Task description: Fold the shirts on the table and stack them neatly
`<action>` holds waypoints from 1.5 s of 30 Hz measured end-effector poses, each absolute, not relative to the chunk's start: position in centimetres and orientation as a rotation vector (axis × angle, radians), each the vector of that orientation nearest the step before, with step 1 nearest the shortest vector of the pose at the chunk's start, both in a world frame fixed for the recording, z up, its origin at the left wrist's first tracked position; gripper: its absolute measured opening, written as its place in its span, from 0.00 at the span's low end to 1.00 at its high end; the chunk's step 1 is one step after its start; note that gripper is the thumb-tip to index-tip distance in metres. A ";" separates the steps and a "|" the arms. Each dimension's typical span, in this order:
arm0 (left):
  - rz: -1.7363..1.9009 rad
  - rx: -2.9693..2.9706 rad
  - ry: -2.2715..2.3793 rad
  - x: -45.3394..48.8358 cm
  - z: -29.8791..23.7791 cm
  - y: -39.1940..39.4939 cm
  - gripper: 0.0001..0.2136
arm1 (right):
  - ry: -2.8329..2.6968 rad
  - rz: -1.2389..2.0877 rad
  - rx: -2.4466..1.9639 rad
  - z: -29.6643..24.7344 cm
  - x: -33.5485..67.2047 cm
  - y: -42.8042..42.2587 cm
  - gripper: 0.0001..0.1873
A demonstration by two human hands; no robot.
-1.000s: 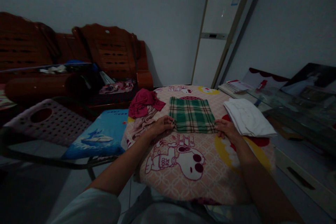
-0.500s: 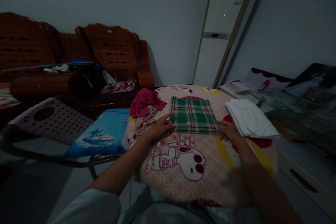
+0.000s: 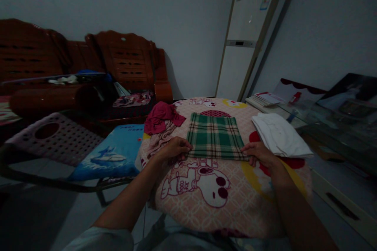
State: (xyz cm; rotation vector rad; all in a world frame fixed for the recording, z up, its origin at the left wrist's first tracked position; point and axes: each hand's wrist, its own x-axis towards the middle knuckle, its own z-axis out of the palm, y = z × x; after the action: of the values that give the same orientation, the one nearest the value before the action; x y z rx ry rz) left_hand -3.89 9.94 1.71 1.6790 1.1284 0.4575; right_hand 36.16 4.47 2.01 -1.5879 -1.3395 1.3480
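A green plaid cloth [image 3: 216,136], folded into a flat rectangle, lies on the round table's patterned pink cover [image 3: 188,213]. My left hand [image 3: 176,149] pinches its near left corner between thumb and fingers. At the near right corner, my right hand [image 3: 259,153] has its fingers closed on the cloth's edge. Left of the cloth sits a crumpled magenta garment [image 3: 161,118], with a rumpled pale pink cloth [image 3: 161,138] against its near side. A folded white garment [image 3: 279,135] rests beyond my right hand.
A chair with a blue cushion [image 3: 113,153] stands left of the table. Behind it is a wooden sofa [image 3: 126,55] with clothes on its seat. To the right are a glass-topped stand [image 3: 326,121] and a stack of papers [image 3: 265,100]. A tall white cabinet-like unit [image 3: 235,66] stands in the corner.
Both hands have closed on the plaid cloth's near corners. Its near edge sits lower in view and the cloth looks stretched slightly toward me. The other things stay in place.
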 end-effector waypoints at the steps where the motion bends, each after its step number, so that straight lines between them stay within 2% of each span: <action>1: 0.409 1.691 1.125 -4.1 1.8 9.7 0.17 | -1.372 1.388 -1.578 2.0 36.3 4.3 0.15; 7: 0.298 1.702 1.091 -5.2 2.8 9.4 0.17 | -1.494 1.493 -1.604 1.9 36.8 3.9 0.14; 10: 0.295 1.781 1.138 -5.7 3.8 10.6 0.16 | -1.517 1.413 -1.601 2.0 37.2 4.0 0.19; 13: 0.433 1.929 1.203 -5.4 4.7 13.3 0.13 | -1.421 1.193 -1.623 1.7 37.5 4.8 0.20; 16: 0.589 2.085 1.328 -3.7 4.7 17.2 0.12 | -1.291 0.983 -1.668 1.4 37.2 6.5 0.16; 18: 0.620 2.135 1.506 -2.1 4.3 19.9 0.15 | -1.273 0.881 -1.700 1.4 36.8 7.8 0.12; 22: 0.659 2.078 1.784 1.0 2.7 24.2 0.23 | -1.569 0.504 -1.737 1.4 36.2 10.8 0.10; 25: 0.637 2.098 1.849 2.2 1.4 26.6 0.24 | -1.828 0.112 -1.726 1.1 36.0 13.4 0.13; 28: 0.551 2.209 1.860 2.6 0.6 28.7 0.23 | -1.915 -0.061 -1.739 0.3 35.7 16.5 0.17; 33: 0.357 2.383 1.754 2.8 1.0 31.9 0.20 | -2.029 -0.126 -1.807 -0.7 35.3 21.9 0.18; 40: 0.163 2.504 1.453 3.1 2.4 34.2 0.15 | -2.105 -0.029 -1.959 -0.4 34.9 25.3 0.16; 45: 0.301 2.465 1.454 2.7 3.3 32.8 0.14 | -2.019 -0.025 -1.949 1.7 34.5 24.2 0.14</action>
State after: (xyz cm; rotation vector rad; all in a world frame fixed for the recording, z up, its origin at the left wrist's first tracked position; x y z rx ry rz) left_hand 2.74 32.84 3.26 2.4654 1.4540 0.3008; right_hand 34.51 24.23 1.71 -1.9490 -2.0188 -0.0252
